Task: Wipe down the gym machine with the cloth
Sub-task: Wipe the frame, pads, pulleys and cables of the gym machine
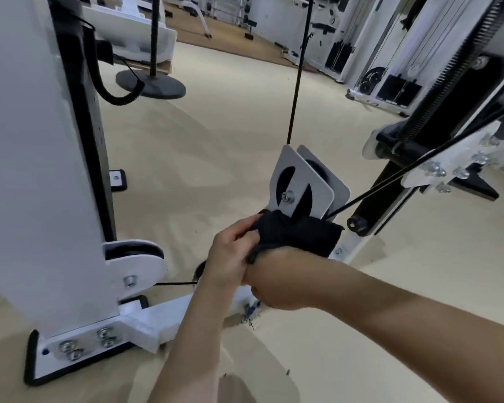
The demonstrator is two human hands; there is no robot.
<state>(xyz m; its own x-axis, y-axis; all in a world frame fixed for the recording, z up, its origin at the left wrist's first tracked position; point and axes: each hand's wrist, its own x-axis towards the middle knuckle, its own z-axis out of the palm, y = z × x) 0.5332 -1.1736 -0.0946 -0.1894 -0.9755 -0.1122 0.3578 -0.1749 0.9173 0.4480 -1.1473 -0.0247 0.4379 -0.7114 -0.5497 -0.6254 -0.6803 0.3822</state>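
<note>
The white upright of the gym machine (pixel 41 170) takes up the left side. The left hand (pixel 233 254) pinches the edge of the black cloth (pixel 300 235), which is bunched against the bottom of the pulley bracket (pixel 300 181). The right hand (pixel 277 280) grips the cloth too, with its fingers buried in it.

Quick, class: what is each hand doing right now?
Left hand: pinches the soft black fabric cloth.
Right hand: partly covered by that cloth; its grip cannot be told.
</note>
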